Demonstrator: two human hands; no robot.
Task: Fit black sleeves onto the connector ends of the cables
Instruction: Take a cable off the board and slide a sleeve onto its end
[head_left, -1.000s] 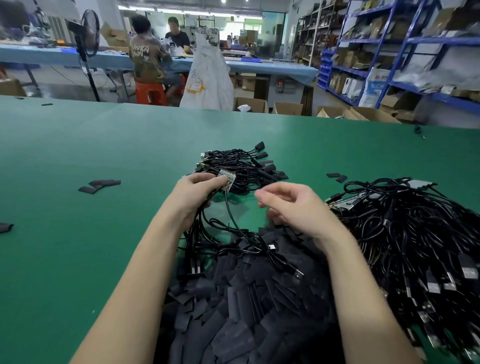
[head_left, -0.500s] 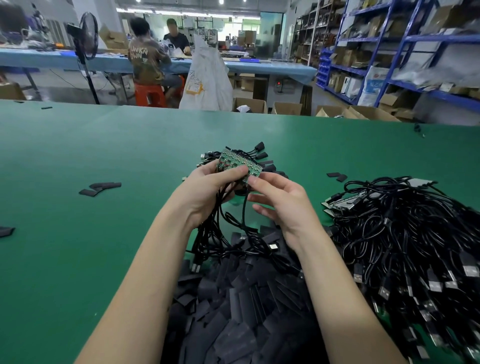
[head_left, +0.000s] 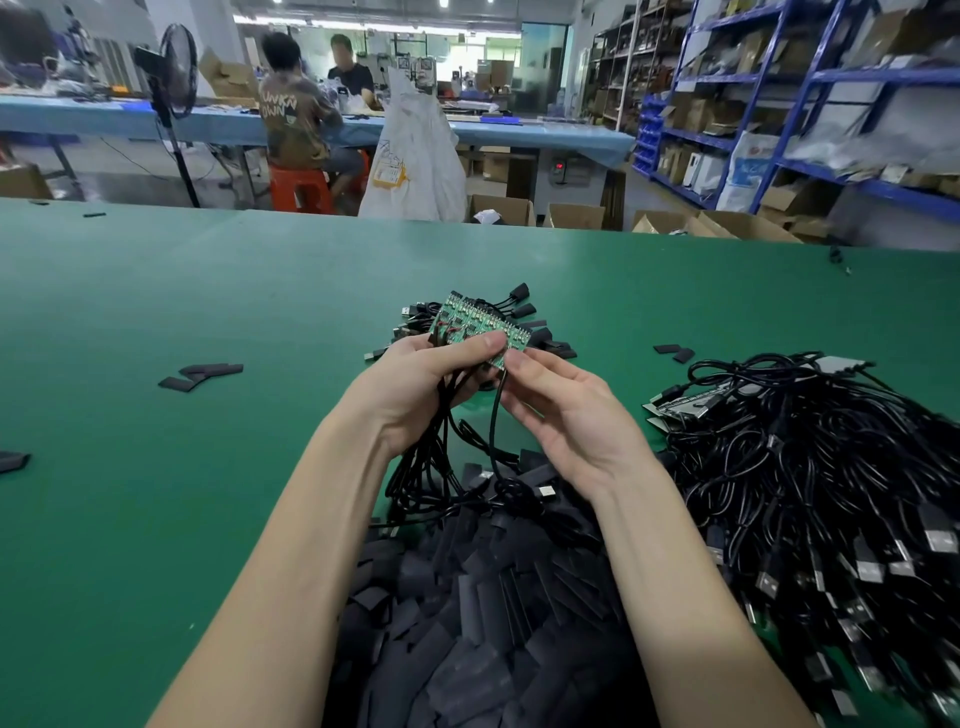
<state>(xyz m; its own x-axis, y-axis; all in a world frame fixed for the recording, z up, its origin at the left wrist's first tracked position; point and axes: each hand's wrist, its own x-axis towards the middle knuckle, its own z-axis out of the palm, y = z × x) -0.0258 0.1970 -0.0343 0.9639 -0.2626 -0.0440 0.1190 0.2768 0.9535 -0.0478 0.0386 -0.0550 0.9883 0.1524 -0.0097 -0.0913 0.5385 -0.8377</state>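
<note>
My left hand (head_left: 415, 384) grips a bundle of black cables (head_left: 431, 462) whose ends carry a strip of small green circuit boards (head_left: 475, 325), held up above the green table (head_left: 156, 467). My right hand (head_left: 566, 415) pinches the right end of that strip between thumb and forefinger; one cable hangs down from there. A heap of flat black sleeves (head_left: 478, 613) lies between my forearms. Behind the boards sits a small pile of cables with sleeves fitted (head_left: 524, 312).
A large tangle of black cables (head_left: 810, 493) with bare connectors fills the right side. Loose sleeves (head_left: 200, 375) lie at left, two more (head_left: 675, 352) right of centre. Beyond the table's far edge are cardboard boxes, a white sack, a fan, blue shelves and two seated people.
Both hands rose from the cable pile, lifting the bundle. The green board strip came up into view, and my right hand moved in to pinch its right end.
</note>
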